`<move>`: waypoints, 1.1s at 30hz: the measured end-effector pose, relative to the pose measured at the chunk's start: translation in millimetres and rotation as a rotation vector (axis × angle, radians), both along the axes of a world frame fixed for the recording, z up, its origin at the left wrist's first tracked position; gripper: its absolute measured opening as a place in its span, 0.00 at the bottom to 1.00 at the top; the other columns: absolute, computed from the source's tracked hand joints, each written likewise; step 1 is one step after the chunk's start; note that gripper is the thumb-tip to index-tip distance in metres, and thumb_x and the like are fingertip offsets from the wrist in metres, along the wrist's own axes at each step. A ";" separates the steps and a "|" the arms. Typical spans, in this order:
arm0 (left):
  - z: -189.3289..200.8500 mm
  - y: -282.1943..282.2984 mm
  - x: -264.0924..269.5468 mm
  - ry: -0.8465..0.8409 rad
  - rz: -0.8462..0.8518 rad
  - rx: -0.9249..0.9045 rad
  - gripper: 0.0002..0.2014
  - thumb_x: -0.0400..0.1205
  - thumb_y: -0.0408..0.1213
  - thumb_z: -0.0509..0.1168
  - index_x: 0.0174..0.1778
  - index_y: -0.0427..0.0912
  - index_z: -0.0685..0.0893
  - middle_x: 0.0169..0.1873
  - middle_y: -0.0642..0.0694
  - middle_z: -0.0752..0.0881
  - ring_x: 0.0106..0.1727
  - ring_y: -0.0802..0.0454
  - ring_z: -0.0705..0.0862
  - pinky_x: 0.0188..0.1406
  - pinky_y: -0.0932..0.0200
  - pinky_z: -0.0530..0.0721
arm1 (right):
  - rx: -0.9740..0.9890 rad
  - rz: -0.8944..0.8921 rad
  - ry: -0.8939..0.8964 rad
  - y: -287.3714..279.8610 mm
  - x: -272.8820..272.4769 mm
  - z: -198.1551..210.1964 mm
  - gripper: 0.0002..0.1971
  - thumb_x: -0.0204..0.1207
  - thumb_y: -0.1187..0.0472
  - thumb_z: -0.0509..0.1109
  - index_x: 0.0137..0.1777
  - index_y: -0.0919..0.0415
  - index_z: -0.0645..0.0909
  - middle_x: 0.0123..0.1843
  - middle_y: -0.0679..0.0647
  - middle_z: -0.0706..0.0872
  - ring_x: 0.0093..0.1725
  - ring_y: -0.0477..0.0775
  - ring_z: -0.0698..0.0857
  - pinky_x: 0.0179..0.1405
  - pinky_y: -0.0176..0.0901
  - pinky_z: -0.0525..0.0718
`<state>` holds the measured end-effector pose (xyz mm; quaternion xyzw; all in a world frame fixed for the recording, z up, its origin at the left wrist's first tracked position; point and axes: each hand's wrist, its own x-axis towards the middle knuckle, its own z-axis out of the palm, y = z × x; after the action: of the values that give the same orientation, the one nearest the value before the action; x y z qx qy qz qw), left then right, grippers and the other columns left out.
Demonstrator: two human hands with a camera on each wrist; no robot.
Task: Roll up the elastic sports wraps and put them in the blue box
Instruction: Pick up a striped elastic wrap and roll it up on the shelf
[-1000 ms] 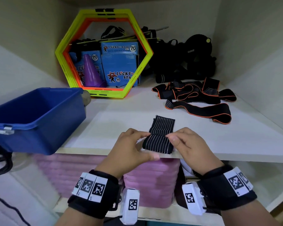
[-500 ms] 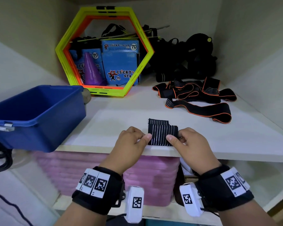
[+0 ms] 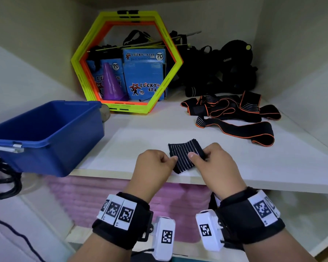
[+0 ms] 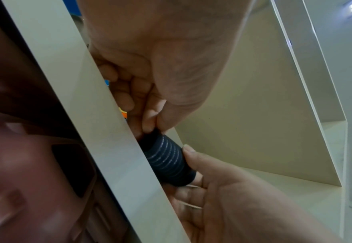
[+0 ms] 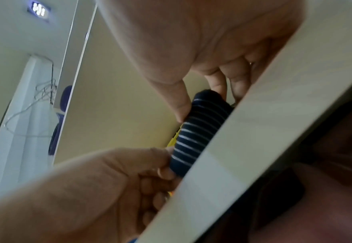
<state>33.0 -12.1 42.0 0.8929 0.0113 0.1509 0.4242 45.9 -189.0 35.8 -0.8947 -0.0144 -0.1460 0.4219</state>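
Each bare forearm wears a broad black fabric wristband (image 3: pixel 121 225); the left one carries a row of white square plates printed with black-and-white coded markers (image 3: pixel 117 211); the right wristband (image 3: pixel 252 222) bears similar white marker plates (image 3: pixel 263 208); a white box-shaped camera housing (image 3: pixel 164 238) with its own coded marker is mounted at the inner side of each wrist, the right one (image 3: pixel 208 230) likewise

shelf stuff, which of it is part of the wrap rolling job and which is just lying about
Job: striped wrap gripped by left hand and right hand; orange-edged wraps; blue box.
Lying about: hexagon rings, purple cone, Lucky Star boxes, black gear.
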 end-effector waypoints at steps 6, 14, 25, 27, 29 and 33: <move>-4.0 -3.4 -8.4 -0.161 0.026 -0.075 0.18 0.71 0.46 0.81 0.45 0.51 0.78 0.41 0.57 0.82 0.34 0.63 0.77 0.34 0.69 0.74 | 0.581 0.256 -0.093 6.2 -10.1 9.2 0.21 0.67 0.73 0.81 0.54 0.55 0.78 0.53 0.51 0.89 0.54 0.51 0.89 0.53 0.48 0.86; -4.2 -1.6 -16.7 -0.121 -0.287 -0.335 0.30 0.71 0.27 0.79 0.64 0.59 0.83 0.57 0.57 0.90 0.58 0.52 0.89 0.60 0.44 0.88 | 0.456 0.530 -0.110 5.9 -17.5 17.1 0.26 0.65 0.77 0.76 0.58 0.54 0.77 0.59 0.45 0.91 0.59 0.45 0.87 0.48 0.36 0.79; -0.6 30.4 -24.1 -0.117 -0.184 -0.652 0.30 0.72 0.27 0.78 0.70 0.48 0.79 0.52 0.39 0.87 0.46 0.48 0.88 0.46 0.56 0.90 | 0.418 0.449 -0.003 24.7 -1.2 7.0 0.21 0.76 0.60 0.77 0.63 0.43 0.73 0.47 0.52 0.89 0.44 0.46 0.88 0.45 0.39 0.83; 1.4 39.5 -23.4 -0.148 -0.069 -0.643 0.26 0.75 0.27 0.78 0.66 0.47 0.79 0.55 0.43 0.86 0.43 0.48 0.86 0.42 0.60 0.88 | 0.301 0.373 0.010 34.2 0.0 6.9 0.20 0.76 0.51 0.77 0.61 0.45 0.70 0.37 0.55 0.87 0.33 0.42 0.84 0.38 0.37 0.80; -1.1 51.5 -18.5 -0.159 0.035 -0.568 0.20 0.75 0.29 0.79 0.58 0.47 0.81 0.53 0.48 0.86 0.43 0.49 0.88 0.40 0.61 0.88 | 0.171 0.343 -0.016 47.2 -0.5 7.4 0.21 0.76 0.48 0.76 0.60 0.48 0.68 0.28 0.52 0.83 0.28 0.43 0.81 0.31 0.36 0.77; -12.0 71.6 -16.1 -0.274 0.173 -0.100 0.11 0.77 0.36 0.77 0.47 0.53 0.82 0.49 0.53 0.84 0.39 0.60 0.89 0.41 0.69 0.85 | -0.068 0.321 -0.083 72.9 6.0 7.1 0.18 0.78 0.47 0.71 0.56 0.50 0.65 0.30 0.47 0.80 0.33 0.52 0.81 0.27 0.40 0.70</move>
<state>16.9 59.5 29.9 0.8374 0.0377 0.3062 0.4513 51.9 -116.1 42.9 -0.8879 -0.1794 -0.1129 0.4083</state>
